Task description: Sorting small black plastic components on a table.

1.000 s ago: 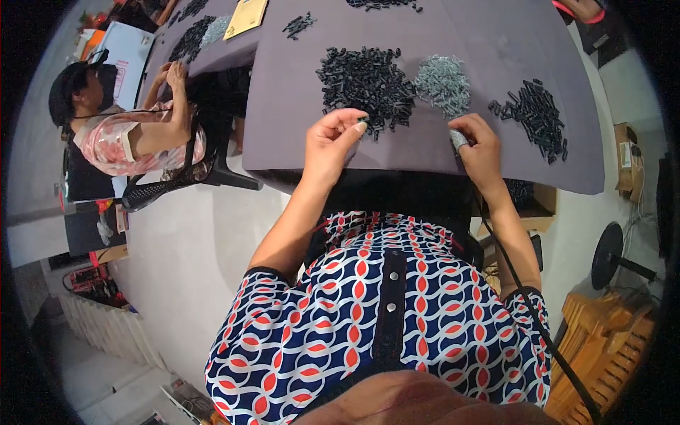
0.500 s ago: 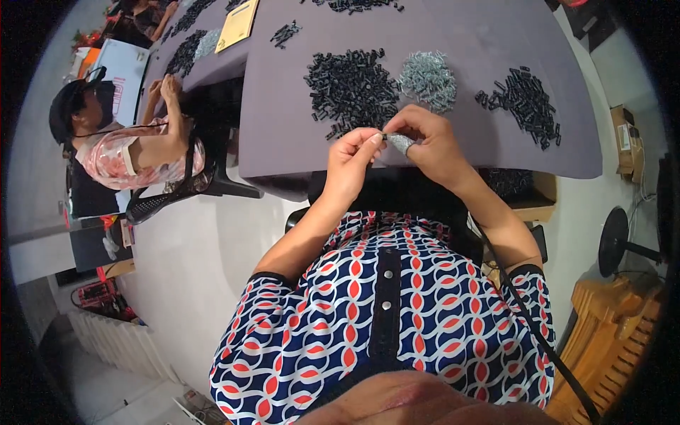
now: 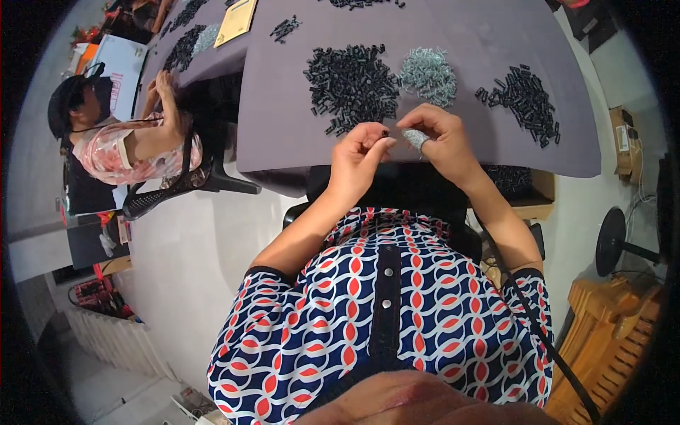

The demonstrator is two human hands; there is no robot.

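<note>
Over the table's front edge, my left hand (image 3: 359,152) pinches a small black tube-shaped piece (image 3: 384,134) between thumb and fingers. Close to its right is my right hand (image 3: 443,138), its thumb and index fingertips drawn together. Whatever those tips hold, if anything, is too small to make out. A silvery wrap (image 3: 414,138) covers the right thumb. Just beyond my hands lie a large heap of black tube pieces (image 3: 352,85) and a heap of small silver metal parts (image 3: 428,76). Another heap of black pieces (image 3: 524,105) is farther right.
A grey cloth covers the table (image 3: 276,120). Toward the back are a few black pieces (image 3: 285,29) and a yellow packet (image 3: 236,21). On the left a co-worker (image 3: 134,142) sits at an adjoining table. Below the right edge stands an open box (image 3: 542,195) of black pieces.
My hands have moved apart. The right has drawn back to the right from the black piece, which stays in my left fingers.
</note>
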